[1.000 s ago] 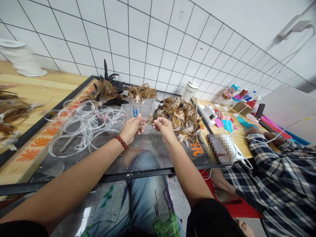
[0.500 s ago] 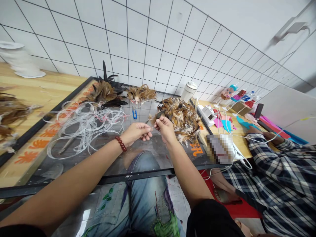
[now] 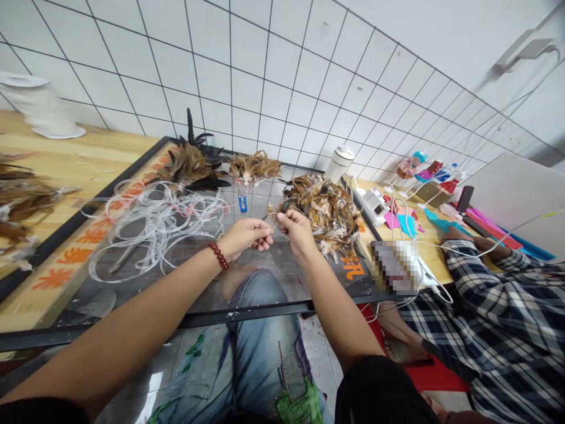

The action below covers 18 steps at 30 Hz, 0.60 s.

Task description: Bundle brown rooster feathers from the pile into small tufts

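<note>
hands (image 3: pixel 249 238) (image 3: pixel 298 232) 2 | large feather heap (image 3: pixel 329 212) 1 | blue snips (image 3: pixel 242 204) 1

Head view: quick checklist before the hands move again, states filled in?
1. Thumb-to-finger pinch, left hand and right hand: ok, both closed.
2. What is pinched: cannot tell, too fine to make out.
3. Blue tool uncovered: ok, lying beyond the left hand, not held.
4. Feather pile near the right hand: ok, just beyond it.
5. White strips untangled: not ok, loose overlapping loops.
6. Co-worker's sleeve apart from both hands: ok, off to the right.
</note>
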Tool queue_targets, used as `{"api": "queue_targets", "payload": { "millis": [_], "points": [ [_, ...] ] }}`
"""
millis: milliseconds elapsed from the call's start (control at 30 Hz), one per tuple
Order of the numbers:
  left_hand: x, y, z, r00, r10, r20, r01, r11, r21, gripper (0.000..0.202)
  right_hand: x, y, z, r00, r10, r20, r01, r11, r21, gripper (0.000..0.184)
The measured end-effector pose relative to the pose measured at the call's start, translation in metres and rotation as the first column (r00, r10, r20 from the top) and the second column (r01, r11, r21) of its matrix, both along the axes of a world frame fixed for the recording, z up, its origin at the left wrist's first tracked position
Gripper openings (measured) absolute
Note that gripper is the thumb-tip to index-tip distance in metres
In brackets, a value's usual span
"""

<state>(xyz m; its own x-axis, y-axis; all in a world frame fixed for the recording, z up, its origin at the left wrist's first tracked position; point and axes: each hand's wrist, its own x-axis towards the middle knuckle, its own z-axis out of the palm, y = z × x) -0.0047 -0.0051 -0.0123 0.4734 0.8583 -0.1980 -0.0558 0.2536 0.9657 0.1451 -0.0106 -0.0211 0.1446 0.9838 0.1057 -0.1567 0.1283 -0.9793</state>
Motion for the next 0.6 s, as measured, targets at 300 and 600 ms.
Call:
{"api": "queue_targets", "payload": {
  "millis": [300, 600],
  "points": [
    [0.001, 0.001, 0.001, 0.977, 0.213, -0.009, -0.213, 0.977, 0.015, 0.014, 0.005, 0.000, -0.003, 0.876, -0.377, 0.301, 0.285, 0.907, 0.309, 0.020],
    [0.000, 0.003, 0.002, 0.944, 0.323, 0.064, -0.329, 0.934, 0.141, 0.020, -0.007, -0.017, 0.003, 0.409, -0.329, 0.851, -0.126, 0.904, 0.409, 0.025]
  ]
}}
